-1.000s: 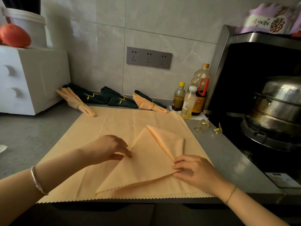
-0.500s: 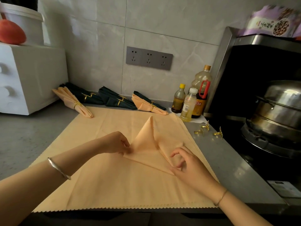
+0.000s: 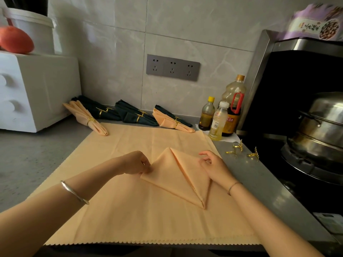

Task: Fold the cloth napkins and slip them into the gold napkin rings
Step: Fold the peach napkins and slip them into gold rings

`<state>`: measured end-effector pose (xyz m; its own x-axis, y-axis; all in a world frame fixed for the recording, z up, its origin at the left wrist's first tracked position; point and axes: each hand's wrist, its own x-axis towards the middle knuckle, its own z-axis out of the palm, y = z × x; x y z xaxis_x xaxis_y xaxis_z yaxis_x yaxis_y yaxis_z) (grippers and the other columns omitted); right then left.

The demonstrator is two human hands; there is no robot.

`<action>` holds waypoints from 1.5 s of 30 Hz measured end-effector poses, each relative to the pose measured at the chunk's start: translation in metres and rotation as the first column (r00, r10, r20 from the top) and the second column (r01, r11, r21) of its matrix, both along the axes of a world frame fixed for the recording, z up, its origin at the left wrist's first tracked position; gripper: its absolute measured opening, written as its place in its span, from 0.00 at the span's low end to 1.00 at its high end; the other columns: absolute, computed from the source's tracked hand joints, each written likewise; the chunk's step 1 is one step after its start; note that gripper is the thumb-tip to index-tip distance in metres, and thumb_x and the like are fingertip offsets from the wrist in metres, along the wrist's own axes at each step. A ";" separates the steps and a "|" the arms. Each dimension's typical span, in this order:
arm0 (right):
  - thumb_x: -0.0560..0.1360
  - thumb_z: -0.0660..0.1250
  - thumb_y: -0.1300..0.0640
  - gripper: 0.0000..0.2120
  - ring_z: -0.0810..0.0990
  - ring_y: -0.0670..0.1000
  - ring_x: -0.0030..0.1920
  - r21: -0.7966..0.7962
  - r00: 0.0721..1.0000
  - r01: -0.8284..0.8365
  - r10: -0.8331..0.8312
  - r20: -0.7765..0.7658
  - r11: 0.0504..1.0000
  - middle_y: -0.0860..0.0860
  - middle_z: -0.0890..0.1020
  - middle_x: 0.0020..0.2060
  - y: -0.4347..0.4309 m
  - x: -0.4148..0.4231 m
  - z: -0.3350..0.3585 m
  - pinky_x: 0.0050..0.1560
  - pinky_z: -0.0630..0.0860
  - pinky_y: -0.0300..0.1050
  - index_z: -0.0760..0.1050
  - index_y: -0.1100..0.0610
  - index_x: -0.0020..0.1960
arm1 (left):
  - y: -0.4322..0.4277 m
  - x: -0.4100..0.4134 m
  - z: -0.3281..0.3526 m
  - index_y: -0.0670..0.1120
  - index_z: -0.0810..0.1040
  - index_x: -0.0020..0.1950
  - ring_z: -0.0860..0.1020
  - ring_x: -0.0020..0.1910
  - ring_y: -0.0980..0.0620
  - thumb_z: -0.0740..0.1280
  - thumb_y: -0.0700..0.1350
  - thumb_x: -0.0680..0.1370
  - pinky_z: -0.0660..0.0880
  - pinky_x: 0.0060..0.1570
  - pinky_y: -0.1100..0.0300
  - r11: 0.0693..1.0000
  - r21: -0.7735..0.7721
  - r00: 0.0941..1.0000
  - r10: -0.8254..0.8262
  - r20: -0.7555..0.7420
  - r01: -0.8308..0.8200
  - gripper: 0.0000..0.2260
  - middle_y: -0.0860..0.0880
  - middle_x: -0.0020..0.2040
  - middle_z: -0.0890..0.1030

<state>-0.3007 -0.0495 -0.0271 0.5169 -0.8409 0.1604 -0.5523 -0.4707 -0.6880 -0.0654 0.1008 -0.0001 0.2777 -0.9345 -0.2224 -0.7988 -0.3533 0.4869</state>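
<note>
Napkin (image 3: pixel 168 173), peach and folded into a narrow kite shape, lies on a larger peach cloth (image 3: pixel 130 210) spread flat over the counter (image 3: pixel 259 184), its long point aimed toward the person. The left hand (image 3: pixel 132 163) pinches the napkin's left corner between thumb and curled fingers. The right hand (image 3: pixel 215 167) sits at the right corner with fingers bent and the index finger lifted (whether it actually nips the fabric I cannot tell). Three loose gold napkin rings (image 3: pixel 234 152) lie on the bare steel just right of the cloth, near the right hand but apart from it. Along the back wall, finished napkins (image 3: pixel 174 122), some peach and some dark green, lie in their rings, beside a cluster of bottles (image 3: pixel 219 123).
</note>
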 end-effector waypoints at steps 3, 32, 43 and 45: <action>0.76 0.66 0.55 0.10 0.76 0.47 0.42 -0.011 0.999 -0.032 0.032 0.022 0.999 0.49 0.77 0.43 0.009 -0.010 0.005 0.44 0.73 0.43 0.73 0.50 0.56 | -0.010 -0.006 0.003 0.45 0.78 0.61 0.75 0.52 0.50 0.63 0.48 0.80 0.73 0.51 0.60 0.995 -0.079 0.995 0.065 0.079 -0.059 0.13 0.48 0.57 0.77; 0.76 0.64 0.60 0.08 0.74 0.50 0.39 -0.034 0.972 0.160 -0.151 0.179 0.987 0.48 0.73 0.35 0.022 0.008 -0.013 0.37 0.69 0.41 0.67 0.49 0.51 | 0.033 -0.096 -0.039 0.44 0.41 0.78 0.38 0.77 0.47 0.43 0.59 0.82 0.40 0.74 0.53 0.994 -0.060 0.939 -0.068 0.336 0.094 0.30 0.47 0.79 0.41; 0.83 0.48 0.53 0.21 0.49 0.38 0.74 -0.224 0.781 -0.551 0.402 -0.477 0.804 0.41 0.56 0.75 0.062 0.019 -0.004 0.72 0.40 0.38 0.56 0.49 0.76 | 0.037 -0.098 -0.044 0.43 0.41 0.78 0.41 0.77 0.52 0.42 0.55 0.83 0.38 0.73 0.59 0.985 -0.151 0.938 -0.028 0.347 0.085 0.27 0.47 0.79 0.43; 0.83 0.45 0.50 0.22 0.43 0.34 0.72 -0.153 0.759 -0.531 0.388 -0.523 0.834 0.42 0.50 0.76 0.053 0.015 -0.008 0.72 0.38 0.39 0.50 0.49 0.77 | 0.038 -0.098 -0.044 0.44 0.41 0.78 0.41 0.77 0.52 0.42 0.55 0.83 0.38 0.73 0.60 0.983 -0.163 0.941 -0.026 0.338 0.086 0.27 0.47 0.79 0.43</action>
<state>-0.2861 0.0038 -0.0348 0.8992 -0.4375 -0.0069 -0.4285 -0.8773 -0.2163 -0.1638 0.1387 -0.0445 0.2535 -0.9665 0.0403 -0.9416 -0.2371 0.2390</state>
